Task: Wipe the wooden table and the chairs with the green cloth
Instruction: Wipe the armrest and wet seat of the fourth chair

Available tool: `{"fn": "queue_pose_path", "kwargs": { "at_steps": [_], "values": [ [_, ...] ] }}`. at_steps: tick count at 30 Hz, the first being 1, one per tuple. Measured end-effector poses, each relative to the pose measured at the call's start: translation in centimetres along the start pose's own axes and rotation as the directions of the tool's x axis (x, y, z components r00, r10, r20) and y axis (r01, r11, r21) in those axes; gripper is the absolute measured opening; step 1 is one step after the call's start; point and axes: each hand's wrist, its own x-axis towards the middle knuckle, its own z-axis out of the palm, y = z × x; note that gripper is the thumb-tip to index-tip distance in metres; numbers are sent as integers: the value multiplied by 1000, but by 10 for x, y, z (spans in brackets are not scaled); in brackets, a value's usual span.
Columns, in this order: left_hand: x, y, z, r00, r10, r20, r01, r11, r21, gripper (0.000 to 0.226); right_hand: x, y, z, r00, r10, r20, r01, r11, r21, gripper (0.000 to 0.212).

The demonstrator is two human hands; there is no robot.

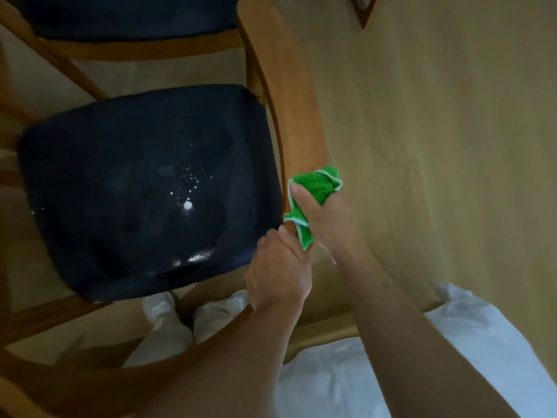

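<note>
I look straight down on a wooden chair with a dark padded seat (144, 188). Its curved wooden backrest rail (289, 95) runs down the middle of the view. My right hand (328, 218) grips the green cloth (316, 188) and presses it round the rail. Just below it, my left hand (278, 273) curls round the same rail. The seat carries small white specks and shiny patches. The table is not in view.
A second chair with a dark seat (126, 16) stands at the top left. Light wooden floor (437, 146) fills the right side. My feet in white socks (168, 324) stand under the chair back, and my white clothing (361, 381) shows at the bottom.
</note>
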Motion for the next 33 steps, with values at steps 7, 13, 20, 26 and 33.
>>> {"fn": "queue_pose_path", "kwargs": {
  "at_steps": [7,13,20,26,33],
  "values": [
    [2,2,2,1000,-2,-2,2,998,57,47,80,-59,-5,993,-93,-74,90,995,-46,54],
    [1,3,0,999,5,40,-8,997,78,46,99,-68,1,986,-102,-131,98,995,-34,77],
    [5,0,1,995,49,83,-51,999,17,45,18,-13,6,993,-3,-121,-17,986,-164,74],
    [7,-1,-3,982,17,190,-31,997,71,17,-15,17,13,992,85,-93,-99,983,-152,80],
    [3,8,-6,996,23,88,-29,997,75,46,33,-8,1,995,-95,-21,87,964,-252,99]
  ]
}}
